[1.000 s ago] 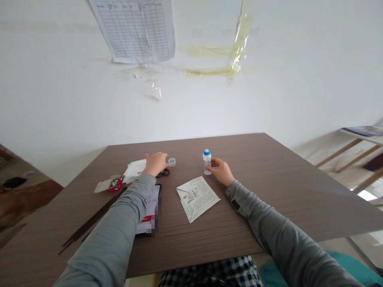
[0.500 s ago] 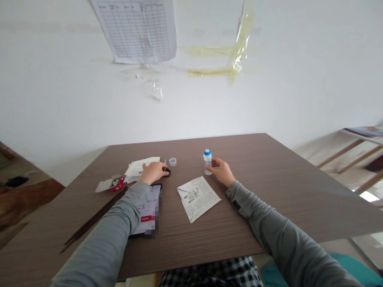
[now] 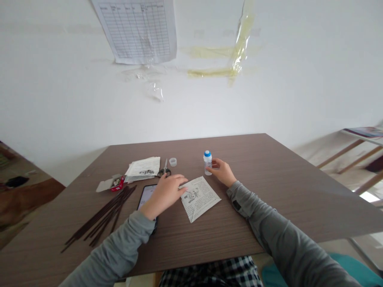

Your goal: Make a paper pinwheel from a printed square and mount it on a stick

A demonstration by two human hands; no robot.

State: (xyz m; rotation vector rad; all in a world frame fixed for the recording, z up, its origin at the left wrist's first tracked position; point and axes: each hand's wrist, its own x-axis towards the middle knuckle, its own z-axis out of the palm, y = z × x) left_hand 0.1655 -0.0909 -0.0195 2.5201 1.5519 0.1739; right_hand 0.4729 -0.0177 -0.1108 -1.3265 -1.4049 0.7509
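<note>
My right hand is closed on a small translucent bottle with a blue and white top, which stands upright on the table. In front of it lies a printed sheet folded into a packet, with a small picture and creased flaps. My left hand reaches over the packet's left corner, fingers stretched out and apart, holding nothing; whether it touches the paper I cannot tell. Beneath that hand and wrist is a phone, partly hidden. Scissors lie just beyond the left hand, beside a small clear cap.
Left of the scissors is a stack of printed papers. A small red box with its flap up holds shiny metal bits. Several thin dark sticks fan out on the brown table. A white wall rises behind.
My left hand has come away from the scissors toward me and right, to the packet's left corner. The scissors and sticks show more fully now. My right hand stays on the bottle.
</note>
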